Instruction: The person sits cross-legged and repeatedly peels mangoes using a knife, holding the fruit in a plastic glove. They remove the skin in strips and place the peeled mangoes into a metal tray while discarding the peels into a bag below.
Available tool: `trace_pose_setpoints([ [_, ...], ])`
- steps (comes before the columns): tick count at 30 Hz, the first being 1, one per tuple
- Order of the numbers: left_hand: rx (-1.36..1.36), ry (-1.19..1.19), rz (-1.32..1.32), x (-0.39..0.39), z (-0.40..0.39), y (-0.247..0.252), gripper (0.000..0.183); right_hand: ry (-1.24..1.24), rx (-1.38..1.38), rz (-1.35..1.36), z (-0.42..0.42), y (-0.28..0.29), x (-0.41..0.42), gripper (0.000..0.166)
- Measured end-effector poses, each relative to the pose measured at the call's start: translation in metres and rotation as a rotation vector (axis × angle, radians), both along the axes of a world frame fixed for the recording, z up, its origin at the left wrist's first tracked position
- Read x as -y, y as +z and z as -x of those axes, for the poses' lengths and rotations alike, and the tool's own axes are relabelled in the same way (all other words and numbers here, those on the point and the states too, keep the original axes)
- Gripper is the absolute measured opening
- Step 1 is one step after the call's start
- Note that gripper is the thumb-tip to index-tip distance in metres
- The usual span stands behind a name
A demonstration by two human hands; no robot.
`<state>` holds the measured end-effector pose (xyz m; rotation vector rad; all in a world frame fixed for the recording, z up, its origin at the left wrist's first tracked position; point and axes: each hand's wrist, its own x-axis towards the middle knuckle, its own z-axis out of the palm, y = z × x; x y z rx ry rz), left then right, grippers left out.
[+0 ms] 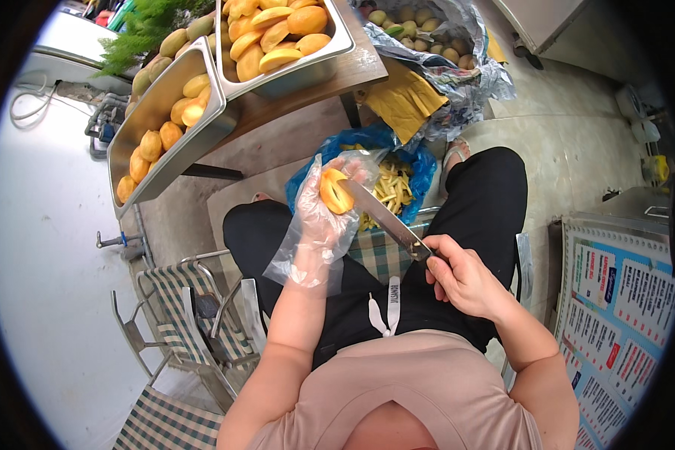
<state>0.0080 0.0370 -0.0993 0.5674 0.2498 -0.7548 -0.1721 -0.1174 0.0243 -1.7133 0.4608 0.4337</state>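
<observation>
My left hand (320, 219), in a clear plastic glove, cups a peeled orange-yellow fruit (336, 192) that looks like a mango. Dark slits or grooves run along the fruit's upper face. My bare right hand (461, 271) grips the handle of a long-bladed knife (385, 219). Its blade points up and left, and the tip end meets the fruit's right side. Bits of pale flesh cling to the blade near the handle. Below both hands, a blue plastic bag (424, 188) lies open between my legs, with yellow peel strips (392, 188) inside.
A wooden table (292, 101) bears two steel pans (171, 185) of peeled fruit, with unpeeled fruit (174, 42) behind. Right of it stands a newspaper-lined bag (486, 84) of round fruits, beside brown paper (402, 98). Folding checked chairs (197, 309) stand left; a printed menu board (613, 315) is right.
</observation>
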Motion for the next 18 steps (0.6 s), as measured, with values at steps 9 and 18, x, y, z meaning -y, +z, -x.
trace_pose_setpoints([
  [9,0.017,-0.044,0.15,-0.0059,-0.0007,0.0006,0.046,0.026,-0.005,-0.014,0.0054,0.0046,-0.0029,0.024],
  [18,0.036,-0.054,0.147,-0.0059,-0.0008,0.0039,0.045,0.034,0.018,-0.038,0.0079,0.002,-0.0035,0.025],
])
